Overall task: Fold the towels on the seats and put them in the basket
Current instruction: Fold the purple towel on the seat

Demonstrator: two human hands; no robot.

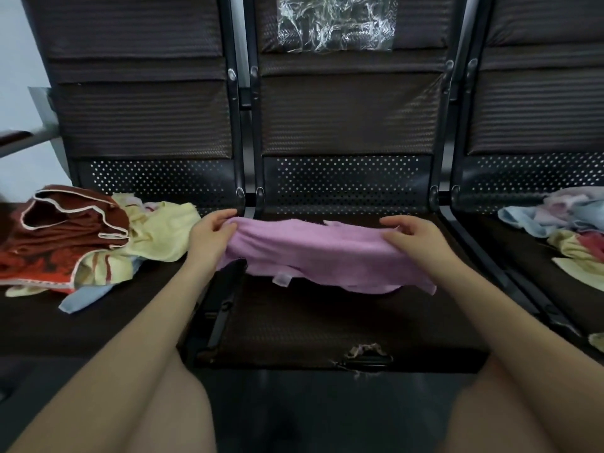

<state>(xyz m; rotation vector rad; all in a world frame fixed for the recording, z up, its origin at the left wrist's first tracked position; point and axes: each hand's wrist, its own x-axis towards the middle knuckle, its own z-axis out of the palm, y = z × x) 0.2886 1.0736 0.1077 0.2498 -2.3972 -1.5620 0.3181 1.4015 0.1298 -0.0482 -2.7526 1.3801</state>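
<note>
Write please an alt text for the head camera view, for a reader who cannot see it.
Two hands, left hand and right hand, grip the ends of a pink towel stretched over the middle seat of a dark bench. Unfolded towels lie in a left pile and a right pile on the neighbouring seats.

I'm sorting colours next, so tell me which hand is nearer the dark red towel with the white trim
Left. The left hand grips the pink towel just right of the dark red towel; the right hand is farther right.
</note>
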